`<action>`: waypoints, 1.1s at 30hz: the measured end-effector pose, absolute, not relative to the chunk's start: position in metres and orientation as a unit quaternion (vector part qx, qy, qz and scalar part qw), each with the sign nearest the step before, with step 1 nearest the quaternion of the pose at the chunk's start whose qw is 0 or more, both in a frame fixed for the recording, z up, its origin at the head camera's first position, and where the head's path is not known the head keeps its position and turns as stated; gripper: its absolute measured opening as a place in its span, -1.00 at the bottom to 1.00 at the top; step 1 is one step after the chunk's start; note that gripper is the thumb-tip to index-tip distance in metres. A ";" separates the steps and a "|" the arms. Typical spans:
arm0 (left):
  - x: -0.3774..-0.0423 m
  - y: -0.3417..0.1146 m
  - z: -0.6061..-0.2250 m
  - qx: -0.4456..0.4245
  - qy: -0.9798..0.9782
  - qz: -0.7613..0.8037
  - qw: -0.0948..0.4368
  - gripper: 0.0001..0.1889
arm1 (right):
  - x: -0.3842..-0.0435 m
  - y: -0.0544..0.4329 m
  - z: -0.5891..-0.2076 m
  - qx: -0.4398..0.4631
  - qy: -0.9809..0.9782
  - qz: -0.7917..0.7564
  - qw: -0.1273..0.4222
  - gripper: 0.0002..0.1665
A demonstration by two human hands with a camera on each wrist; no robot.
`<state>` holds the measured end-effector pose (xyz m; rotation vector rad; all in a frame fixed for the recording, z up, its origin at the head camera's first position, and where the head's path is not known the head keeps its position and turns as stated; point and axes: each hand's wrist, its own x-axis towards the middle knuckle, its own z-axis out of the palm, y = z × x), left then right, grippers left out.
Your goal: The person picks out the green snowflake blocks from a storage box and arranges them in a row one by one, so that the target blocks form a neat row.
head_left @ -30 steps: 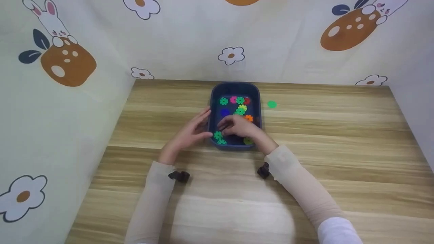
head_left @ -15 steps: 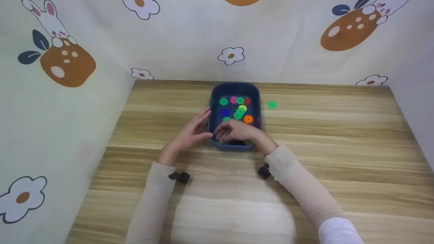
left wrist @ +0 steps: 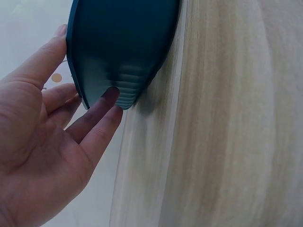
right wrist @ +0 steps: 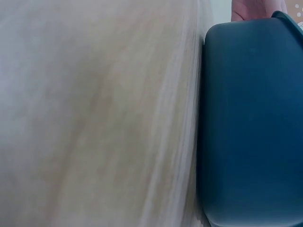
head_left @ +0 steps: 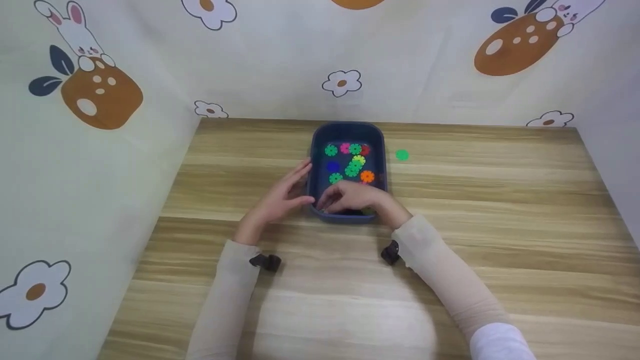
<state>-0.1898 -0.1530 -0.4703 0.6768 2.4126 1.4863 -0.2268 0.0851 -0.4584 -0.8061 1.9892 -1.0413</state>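
About a dozen coloured discs (head_left: 354, 165) are seen by the head camera inside the blue tray (head_left: 347, 132); one green disc (head_left: 402, 155) is left outside, past two o'clock, so the work is judged partway. The tray is touched at about nine o'clock by the left hand (head_left: 278, 198). Toward seven o'clock, the right hand (head_left: 354, 194) is bent; whether a disc is pinched cannot be told. In the left wrist view, outstretched fingers (left wrist: 105, 131) are shown; in the right, no grip.
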 end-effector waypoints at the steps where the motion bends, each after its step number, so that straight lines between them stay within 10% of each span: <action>1: -0.190 -0.153 -0.470 0.230 0.824 0.505 0.113 -0.20 | -0.227 0.085 -0.458 -0.314 0.775 -0.407 0.367 -0.68; 33: -0.189 -0.152 -0.470 0.237 0.810 0.524 0.114 -0.20 | -0.227 0.083 -0.460 -0.190 0.797 -0.505 0.272 -0.83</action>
